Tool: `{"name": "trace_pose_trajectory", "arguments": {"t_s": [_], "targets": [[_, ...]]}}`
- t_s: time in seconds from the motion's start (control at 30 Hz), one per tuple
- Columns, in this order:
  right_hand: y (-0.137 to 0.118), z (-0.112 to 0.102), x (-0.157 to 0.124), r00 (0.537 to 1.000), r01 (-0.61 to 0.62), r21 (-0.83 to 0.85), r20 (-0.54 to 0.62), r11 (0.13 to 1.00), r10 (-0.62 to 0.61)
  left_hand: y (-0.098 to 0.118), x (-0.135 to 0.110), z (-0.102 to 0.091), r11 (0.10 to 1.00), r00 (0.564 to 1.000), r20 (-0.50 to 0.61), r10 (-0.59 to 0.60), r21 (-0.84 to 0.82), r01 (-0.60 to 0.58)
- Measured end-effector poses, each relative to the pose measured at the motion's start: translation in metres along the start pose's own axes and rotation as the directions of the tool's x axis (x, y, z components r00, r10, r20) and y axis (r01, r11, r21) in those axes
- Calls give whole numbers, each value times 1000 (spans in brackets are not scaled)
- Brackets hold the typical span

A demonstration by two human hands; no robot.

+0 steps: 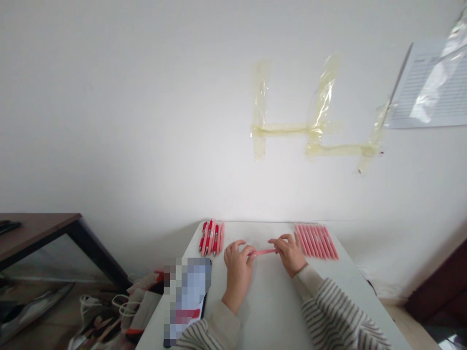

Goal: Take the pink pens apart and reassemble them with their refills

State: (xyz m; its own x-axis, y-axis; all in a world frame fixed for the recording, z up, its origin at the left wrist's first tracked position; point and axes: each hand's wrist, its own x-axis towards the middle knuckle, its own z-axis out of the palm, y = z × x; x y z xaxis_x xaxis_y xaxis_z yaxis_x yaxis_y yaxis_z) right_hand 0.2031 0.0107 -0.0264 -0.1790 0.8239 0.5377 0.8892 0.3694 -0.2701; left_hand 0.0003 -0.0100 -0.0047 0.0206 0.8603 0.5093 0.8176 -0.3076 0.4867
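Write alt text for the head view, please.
A person's left hand and right hand hold a pink pen between them over a white table. A row of pink pens lies to the right; a group of red and pink pens lies left.

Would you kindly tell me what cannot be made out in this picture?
In the head view:
Pink pen: ends hidden by the left hand and right hand.
Phone-like device: screen masked by pixelation.
Taped sheet: print too small, right side cut off by the frame edge.
Dark object on the brown desk: cut off by the left edge.
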Motion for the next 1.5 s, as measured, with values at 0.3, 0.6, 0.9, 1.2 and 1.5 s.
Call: {"name": "trace_pose_trajectory", "arguments": {"t_s": [0.3, 0.6, 0.9, 1.2, 1.5], "targets": [[2, -3, 2, 999, 35, 80, 10, 996, -36, -2, 0, 1, 998, 997, -83, -5, 57, 10], [8, -1, 3, 997, 70, 34, -39, 997, -69, -5, -1, 5, 998, 997, -76, -17, 52, 21], [9, 4, 3, 986, 96, 13, -141, 995, -93, -4, 0, 5, 999, 997, -79, -23, 27, 25], [10, 6, 3, 985, 81, 53, -156, 995, -71, -7, -1, 8, 1000, 994, -107, 4, 27, -1], [12, 8, 3, 988, 83, 74, -136, 994, -73, -6, -1, 9, 999, 993, -119, 24, 35, -20]]}}
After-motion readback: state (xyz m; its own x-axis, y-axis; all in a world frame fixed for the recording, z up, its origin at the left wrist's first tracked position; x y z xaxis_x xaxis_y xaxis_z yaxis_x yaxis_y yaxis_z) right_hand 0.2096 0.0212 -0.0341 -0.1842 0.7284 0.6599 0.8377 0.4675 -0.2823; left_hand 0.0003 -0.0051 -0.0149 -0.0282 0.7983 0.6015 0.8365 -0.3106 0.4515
